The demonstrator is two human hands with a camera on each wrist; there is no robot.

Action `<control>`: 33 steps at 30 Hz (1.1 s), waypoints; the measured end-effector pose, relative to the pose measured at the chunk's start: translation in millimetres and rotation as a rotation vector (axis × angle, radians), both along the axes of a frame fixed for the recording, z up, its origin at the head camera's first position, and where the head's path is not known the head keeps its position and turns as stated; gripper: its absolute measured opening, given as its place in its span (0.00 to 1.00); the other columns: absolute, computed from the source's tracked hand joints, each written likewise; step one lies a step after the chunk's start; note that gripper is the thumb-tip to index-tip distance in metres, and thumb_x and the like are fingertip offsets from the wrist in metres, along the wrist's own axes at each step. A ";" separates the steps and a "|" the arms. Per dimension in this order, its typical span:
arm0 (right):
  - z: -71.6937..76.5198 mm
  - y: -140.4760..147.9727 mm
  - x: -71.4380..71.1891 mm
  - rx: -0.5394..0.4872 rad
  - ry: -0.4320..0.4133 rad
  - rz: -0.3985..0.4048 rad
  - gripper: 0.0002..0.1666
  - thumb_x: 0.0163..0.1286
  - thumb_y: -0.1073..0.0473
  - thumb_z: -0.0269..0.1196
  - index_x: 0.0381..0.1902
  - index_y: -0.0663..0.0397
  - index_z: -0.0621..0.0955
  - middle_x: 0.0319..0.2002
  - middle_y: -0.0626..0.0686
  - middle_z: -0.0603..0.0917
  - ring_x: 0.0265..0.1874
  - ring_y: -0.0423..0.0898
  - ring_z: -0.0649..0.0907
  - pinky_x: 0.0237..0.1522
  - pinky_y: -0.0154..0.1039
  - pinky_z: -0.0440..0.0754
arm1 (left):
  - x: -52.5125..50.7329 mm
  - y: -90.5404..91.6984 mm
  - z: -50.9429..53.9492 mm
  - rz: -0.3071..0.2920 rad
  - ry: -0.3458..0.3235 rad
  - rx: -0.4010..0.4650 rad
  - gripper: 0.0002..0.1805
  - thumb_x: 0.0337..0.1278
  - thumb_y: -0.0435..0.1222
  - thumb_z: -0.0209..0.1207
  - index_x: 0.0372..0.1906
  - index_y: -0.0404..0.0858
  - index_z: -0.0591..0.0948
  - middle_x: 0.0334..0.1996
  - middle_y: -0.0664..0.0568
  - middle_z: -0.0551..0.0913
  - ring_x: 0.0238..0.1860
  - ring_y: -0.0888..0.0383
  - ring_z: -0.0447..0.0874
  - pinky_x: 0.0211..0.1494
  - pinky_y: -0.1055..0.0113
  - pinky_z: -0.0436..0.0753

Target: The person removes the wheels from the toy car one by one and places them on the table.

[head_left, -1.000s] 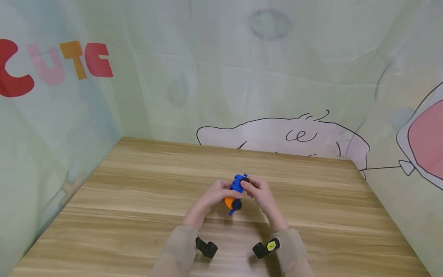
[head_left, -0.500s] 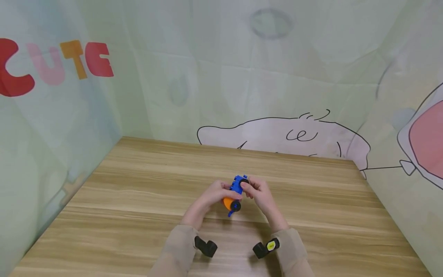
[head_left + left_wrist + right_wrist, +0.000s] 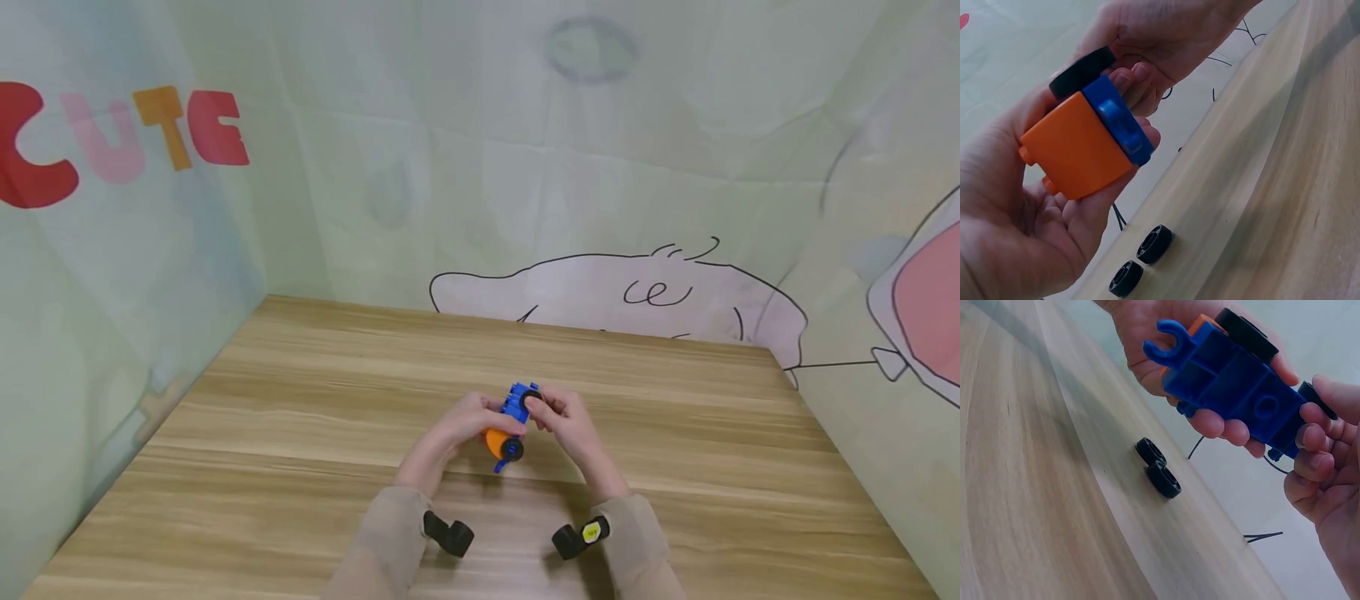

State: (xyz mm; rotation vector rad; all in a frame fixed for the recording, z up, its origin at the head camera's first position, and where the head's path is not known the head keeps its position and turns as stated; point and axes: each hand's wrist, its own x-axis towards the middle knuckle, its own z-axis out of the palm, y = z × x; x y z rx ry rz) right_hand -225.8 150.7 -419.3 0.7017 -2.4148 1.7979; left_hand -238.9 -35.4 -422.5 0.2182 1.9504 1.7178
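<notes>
My left hand (image 3: 468, 421) grips a toy car with a blue base (image 3: 1229, 375) and an orange block (image 3: 1079, 147) on it, above the table. A black wheel (image 3: 1247, 334) sits on the base near its hooked end. At the other end, my right hand (image 3: 572, 423) pinches a second black wheel (image 3: 1316, 400) between thumb and fingers, against the side of the base. Whether that wheel is fully on its axle, I cannot tell. An axle stub (image 3: 1275, 454) without a wheel shows on the opposite side.
Two loose black wheels (image 3: 1165, 480) lie close together on the wooden table (image 3: 337, 367), hidden from the head view. A printed cloth wall (image 3: 480, 183) stands behind the table and along its sides.
The toy car has dropped slightly in the head view. Both hands keep their hold on the car and the wheel.
</notes>
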 end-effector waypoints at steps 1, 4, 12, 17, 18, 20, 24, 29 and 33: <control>1.7 -0.3 1.0 0.003 0.006 -0.001 0.15 0.70 0.73 0.53 0.21 0.69 0.72 0.16 0.51 0.71 0.18 0.34 0.68 0.24 0.28 0.65 | 0.0 0.3 0.2 0.001 -0.007 0.005 0.24 0.51 0.39 0.67 0.50 0.27 0.81 0.37 0.44 0.89 0.32 0.59 0.84 0.41 0.67 0.84; 4.2 -0.8 2.6 0.000 0.039 0.008 0.15 0.69 0.75 0.52 0.20 0.70 0.71 0.15 0.58 0.70 0.18 0.33 0.68 0.23 0.27 0.64 | 0.1 0.2 0.9 0.001 -0.021 0.015 0.23 0.52 0.38 0.66 0.50 0.27 0.81 0.36 0.44 0.89 0.32 0.59 0.84 0.40 0.67 0.84; -7.4 0.2 -2.4 -0.018 0.056 0.002 0.17 0.70 0.72 0.55 0.19 0.66 0.72 0.15 0.48 0.71 0.18 0.34 0.69 0.23 0.28 0.67 | 1.0 -1.2 3.5 0.016 -0.041 0.001 0.19 0.51 0.38 0.66 0.45 0.28 0.83 0.27 0.51 0.86 0.28 0.60 0.81 0.33 0.71 0.80; -10.9 0.9 -4.5 -0.010 0.079 -0.006 0.17 0.69 0.73 0.54 0.18 0.66 0.71 0.15 0.49 0.70 0.17 0.33 0.68 0.22 0.28 0.66 | 1.1 -0.9 3.8 0.034 -0.070 -0.017 0.22 0.48 0.40 0.67 0.46 0.28 0.82 0.32 0.48 0.86 0.30 0.59 0.82 0.36 0.69 0.82; -10.1 0.6 -4.1 -0.010 0.081 -0.007 0.17 0.69 0.74 0.54 0.17 0.66 0.71 0.14 0.50 0.70 0.17 0.32 0.68 0.22 0.28 0.65 | 1.0 -0.7 3.6 0.038 -0.075 -0.020 0.23 0.48 0.40 0.68 0.46 0.28 0.82 0.33 0.47 0.86 0.31 0.58 0.82 0.36 0.69 0.82; -4.7 -0.7 -1.0 -0.008 0.088 -0.005 0.17 0.68 0.75 0.54 0.17 0.67 0.70 0.14 0.53 0.70 0.17 0.32 0.67 0.21 0.28 0.64 | 1.1 -0.5 4.0 0.049 -0.084 -0.024 0.23 0.48 0.40 0.68 0.46 0.28 0.82 0.34 0.46 0.86 0.31 0.58 0.82 0.37 0.68 0.83; 11.2 -5.0 8.3 -0.006 0.089 -0.004 0.17 0.67 0.75 0.54 0.16 0.68 0.70 0.13 0.56 0.69 0.16 0.31 0.66 0.21 0.27 0.63 | 1.4 -0.4 3.3 0.062 -0.094 -0.028 0.20 0.47 0.40 0.68 0.42 0.29 0.83 0.31 0.47 0.85 0.29 0.59 0.82 0.34 0.69 0.82; 18.6 -8.9 12.7 -0.013 0.099 0.011 0.17 0.66 0.76 0.54 0.16 0.70 0.69 0.14 0.66 0.68 0.16 0.30 0.66 0.20 0.27 0.61 | 1.8 -0.7 2.5 0.075 -0.115 -0.013 0.16 0.46 0.39 0.67 0.37 0.30 0.83 0.26 0.51 0.84 0.26 0.59 0.82 0.29 0.70 0.82; 16.8 -9.5 11.7 -0.024 0.117 0.014 0.17 0.66 0.77 0.54 0.16 0.69 0.69 0.14 0.66 0.68 0.16 0.30 0.66 0.20 0.27 0.62 | 2.0 -0.9 3.3 0.091 -0.126 -0.015 0.16 0.45 0.39 0.68 0.38 0.30 0.83 0.25 0.51 0.84 0.26 0.59 0.82 0.29 0.70 0.81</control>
